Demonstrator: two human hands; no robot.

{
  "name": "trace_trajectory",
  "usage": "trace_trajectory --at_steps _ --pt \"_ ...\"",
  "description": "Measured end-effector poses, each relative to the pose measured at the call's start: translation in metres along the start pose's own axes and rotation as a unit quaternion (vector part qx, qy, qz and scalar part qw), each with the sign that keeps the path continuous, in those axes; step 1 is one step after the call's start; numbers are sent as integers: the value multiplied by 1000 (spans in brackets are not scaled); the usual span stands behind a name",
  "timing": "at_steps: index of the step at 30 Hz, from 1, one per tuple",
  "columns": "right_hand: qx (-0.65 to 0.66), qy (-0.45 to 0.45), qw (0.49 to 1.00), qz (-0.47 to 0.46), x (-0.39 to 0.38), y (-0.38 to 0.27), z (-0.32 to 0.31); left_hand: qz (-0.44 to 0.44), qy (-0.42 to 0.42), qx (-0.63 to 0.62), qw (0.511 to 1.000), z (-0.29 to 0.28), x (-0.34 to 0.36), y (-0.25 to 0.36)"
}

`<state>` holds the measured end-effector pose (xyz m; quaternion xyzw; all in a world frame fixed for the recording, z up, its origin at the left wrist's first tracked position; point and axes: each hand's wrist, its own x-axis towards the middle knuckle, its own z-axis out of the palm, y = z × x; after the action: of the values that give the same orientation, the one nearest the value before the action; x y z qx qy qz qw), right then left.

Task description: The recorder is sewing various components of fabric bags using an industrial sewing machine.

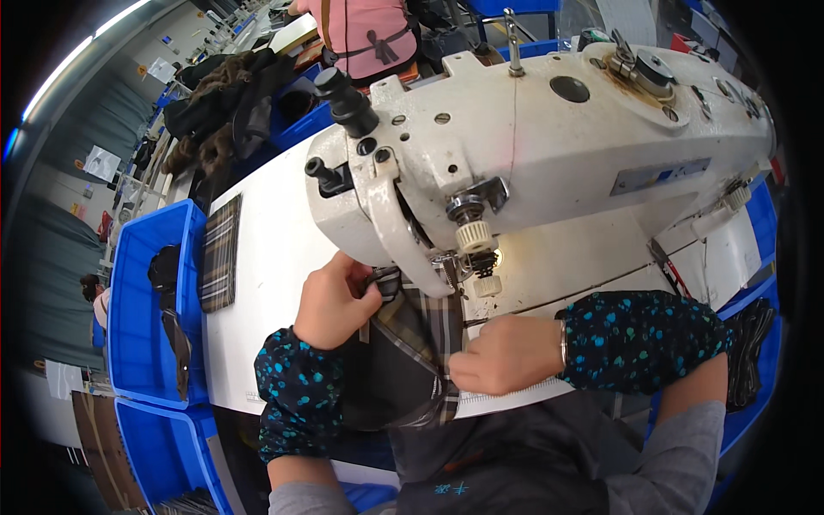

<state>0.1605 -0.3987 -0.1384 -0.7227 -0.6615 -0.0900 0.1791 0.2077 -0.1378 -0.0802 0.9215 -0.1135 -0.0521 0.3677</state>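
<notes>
A piece of plaid fabric (442, 330) with a dark grey panel (382, 382) lies on the white sewing table, its far end under the head of a sewing machine (549, 146). With thumb and fingers closed, my left hand (333, 302) pinches the folded far-left part of the fabric beside the needle area. My right hand (506, 354) is curled at the fabric's right edge, nearer to me, gripping it there. The machine's head hides part of the left fingertips and the needle.
A folded plaid piece (221, 253) rests on the table's left side. Blue bins (129, 326) holding dark pieces stand at the left. Scissors or snips with red handles (668, 268) lie right of the machine. Another person in pink (369, 39) sits beyond the machine.
</notes>
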Motion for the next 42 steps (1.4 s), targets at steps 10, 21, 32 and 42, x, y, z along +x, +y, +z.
trace_trajectory --at_steps 10,21,32,42 --pt "-189 236 953 -1 0 -9 -4 311 -59 183 931 42 -33 30" --pt "-106 62 991 -50 -2 -13 -6 323 -57 233 915 46 -33 23" --pt "-204 49 978 -4 0 -26 0 317 -51 228 919 54 -36 28" --pt "-185 74 979 51 -2 -4 10 308 -2 205 929 58 -8 18"
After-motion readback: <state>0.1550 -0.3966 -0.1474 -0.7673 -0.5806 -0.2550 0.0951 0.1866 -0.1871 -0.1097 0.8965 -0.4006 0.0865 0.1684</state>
